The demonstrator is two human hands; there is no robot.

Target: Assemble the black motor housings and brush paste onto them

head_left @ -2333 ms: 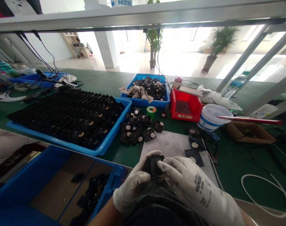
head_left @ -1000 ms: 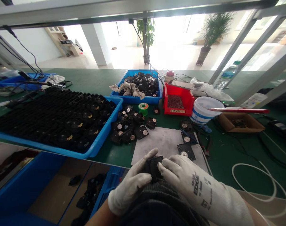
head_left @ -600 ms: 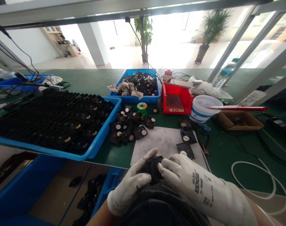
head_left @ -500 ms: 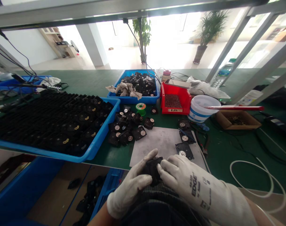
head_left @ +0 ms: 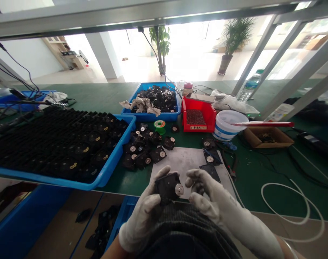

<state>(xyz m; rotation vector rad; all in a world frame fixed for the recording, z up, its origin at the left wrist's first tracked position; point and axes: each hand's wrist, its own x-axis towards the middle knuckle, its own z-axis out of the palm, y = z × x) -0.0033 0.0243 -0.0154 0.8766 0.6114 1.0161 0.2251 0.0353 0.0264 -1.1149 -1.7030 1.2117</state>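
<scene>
Meanwhile, in the head view, the left grip clenched a black module over the edge of a grey sheet, the right grip open just beside it, while loose modules lay on the surface beside a filled blue tray.

Free passage runs across the middle of the grey sheet, between the right hand and the sheet's far edge. Obstructions: at the near edge, the left hand and its held black unit; past the left edge, a cluster of black parts, then the blue tray; at the far right corner, black plates; past the right edge, pliers; beyond the far edge, the red bin and white bucket.
</scene>
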